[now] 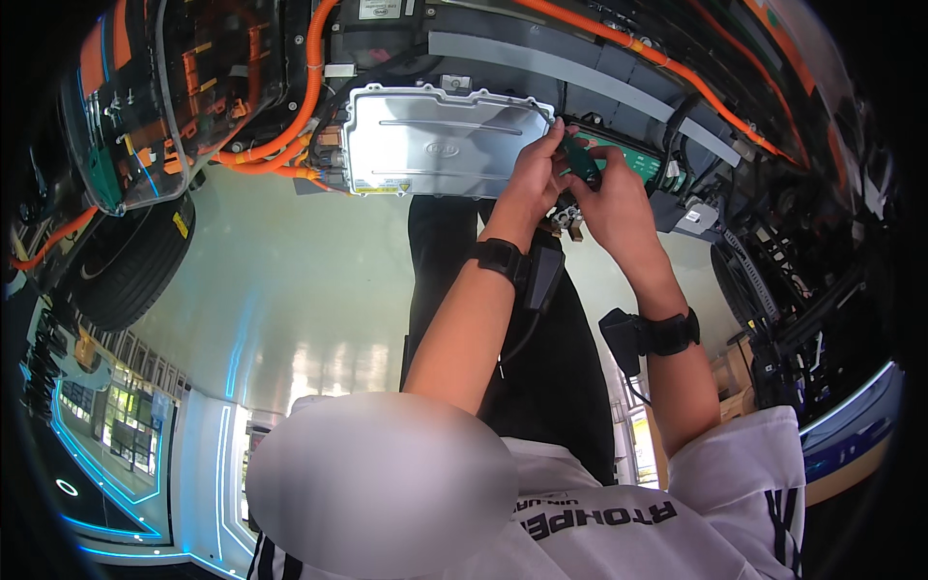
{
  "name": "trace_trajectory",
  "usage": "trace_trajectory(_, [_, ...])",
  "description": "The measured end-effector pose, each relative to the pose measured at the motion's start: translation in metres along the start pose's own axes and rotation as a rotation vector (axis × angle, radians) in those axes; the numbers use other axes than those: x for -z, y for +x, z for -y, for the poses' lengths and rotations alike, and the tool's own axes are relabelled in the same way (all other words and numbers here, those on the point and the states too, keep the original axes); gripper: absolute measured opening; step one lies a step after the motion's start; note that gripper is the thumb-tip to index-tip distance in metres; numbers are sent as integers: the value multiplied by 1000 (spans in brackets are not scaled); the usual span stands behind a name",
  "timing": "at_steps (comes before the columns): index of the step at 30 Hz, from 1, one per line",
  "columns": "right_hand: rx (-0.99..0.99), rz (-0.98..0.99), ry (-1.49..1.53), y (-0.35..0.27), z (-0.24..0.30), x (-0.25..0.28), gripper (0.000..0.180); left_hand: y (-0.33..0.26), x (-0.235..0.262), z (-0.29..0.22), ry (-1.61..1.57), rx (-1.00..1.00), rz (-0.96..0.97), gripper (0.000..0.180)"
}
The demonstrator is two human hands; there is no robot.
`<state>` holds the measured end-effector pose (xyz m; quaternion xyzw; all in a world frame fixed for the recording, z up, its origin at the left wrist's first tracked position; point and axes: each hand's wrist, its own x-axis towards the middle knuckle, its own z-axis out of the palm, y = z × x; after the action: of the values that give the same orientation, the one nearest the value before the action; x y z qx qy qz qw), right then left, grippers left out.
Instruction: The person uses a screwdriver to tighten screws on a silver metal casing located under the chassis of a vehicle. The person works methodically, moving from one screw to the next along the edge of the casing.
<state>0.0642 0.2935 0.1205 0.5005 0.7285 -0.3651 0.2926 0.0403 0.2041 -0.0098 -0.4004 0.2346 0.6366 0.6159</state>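
Note:
My left hand (534,176) is closed at the right end of a silver ribbed metal housing (440,145), with its fingertips near the housing's corner. Close beside it, my right hand (619,201) has its fingers curled on a small dark green piece (583,160), whose kind I cannot make out. The two hands nearly touch, and they hide most of what lies between them. Just below them shows a small metal fitting (565,218) with copper-coloured parts. A green circuit board (638,162) lies to the right, partly behind my right hand.
Thick orange cables (314,82) run along the left of the housing, and another orange cable (667,60) crosses above. A grey metal bar (541,60) spans the far side. A tyre (135,261) stands at the left. Black straps with boxes (667,333) sit on both forearms.

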Motion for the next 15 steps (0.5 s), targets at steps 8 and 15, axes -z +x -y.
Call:
trace_trajectory(8, [28, 34, -21, -4, 5, 2, 48, 10, 7, 3, -32, -50, -16, 41])
trace_trajectory(15, [48, -20, 60, 5, -9, -9, 48, 7, 7, 7, -72, -40, 52, 40])
